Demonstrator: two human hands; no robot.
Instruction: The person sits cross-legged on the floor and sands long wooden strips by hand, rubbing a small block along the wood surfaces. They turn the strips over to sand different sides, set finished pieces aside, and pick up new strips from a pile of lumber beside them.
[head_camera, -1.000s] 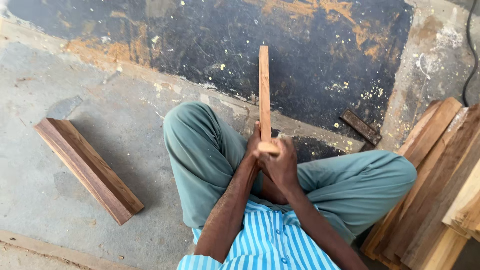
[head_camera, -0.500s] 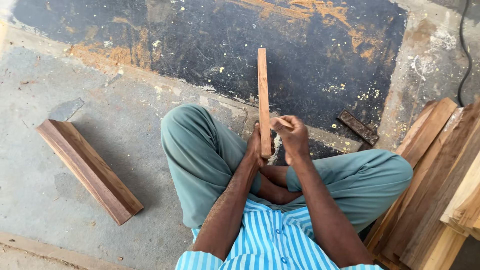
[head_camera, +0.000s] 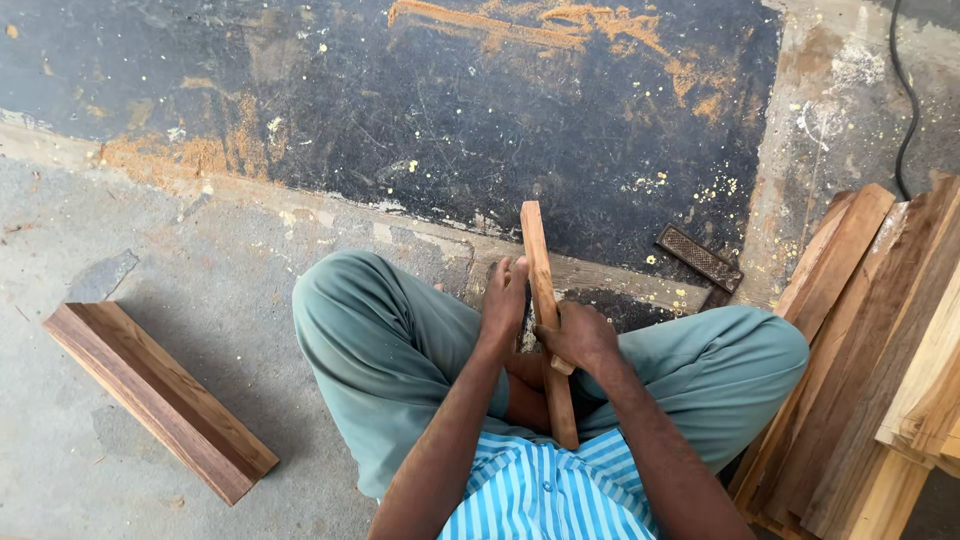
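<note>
Two hands work here: the left hand (head_camera: 503, 300) and the right hand (head_camera: 580, 338), both on one narrow wooden strip (head_camera: 540, 290) that stands between the crossed legs. One thick wooden block (head_camera: 158, 398) lies alone on the concrete to the left. One dark flat file (head_camera: 699, 258) lies on the floor past the right knee. One black cable (head_camera: 903, 100) runs down at the upper right. One stack of wooden boards (head_camera: 860, 360) leans at the right edge; at least six boards show, though overlap hides the exact number.
</note>
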